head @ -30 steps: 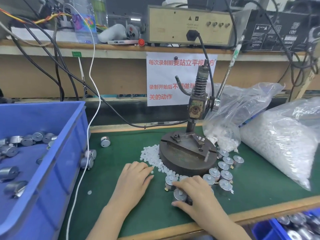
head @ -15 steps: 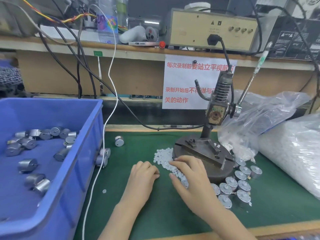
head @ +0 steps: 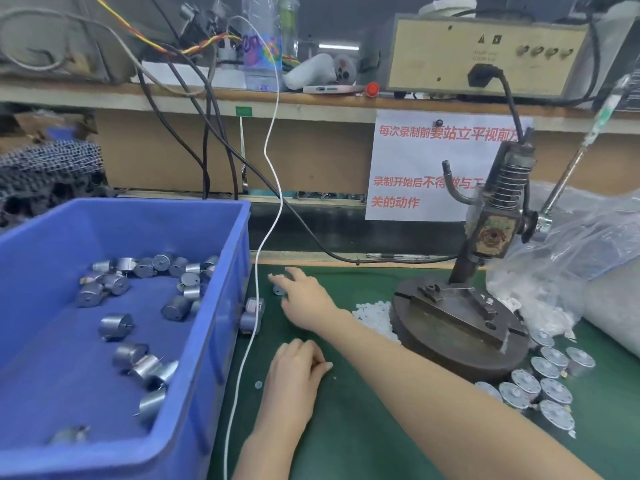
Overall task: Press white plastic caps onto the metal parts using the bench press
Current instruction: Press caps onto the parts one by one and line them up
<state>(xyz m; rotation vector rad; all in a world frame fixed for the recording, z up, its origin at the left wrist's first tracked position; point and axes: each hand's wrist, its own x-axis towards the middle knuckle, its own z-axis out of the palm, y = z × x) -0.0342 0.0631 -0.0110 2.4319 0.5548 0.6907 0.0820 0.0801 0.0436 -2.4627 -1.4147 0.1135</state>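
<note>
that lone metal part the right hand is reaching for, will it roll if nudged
Probably: the metal part is a short round can, seemingly on its side, so the right hand could set it rolling on the mat. Being metal, it is likely stiff and heavy for its size. Its smooth wall may slip in a loose pinch.

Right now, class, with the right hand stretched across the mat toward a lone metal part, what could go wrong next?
1. The right hand reaches for a metal part lying close to the hanging white cable; the hand could snag the cable.
2. The forearm crosses right beside the loose white caps piled against the bench press; drawing it back may scatter them.
</note>
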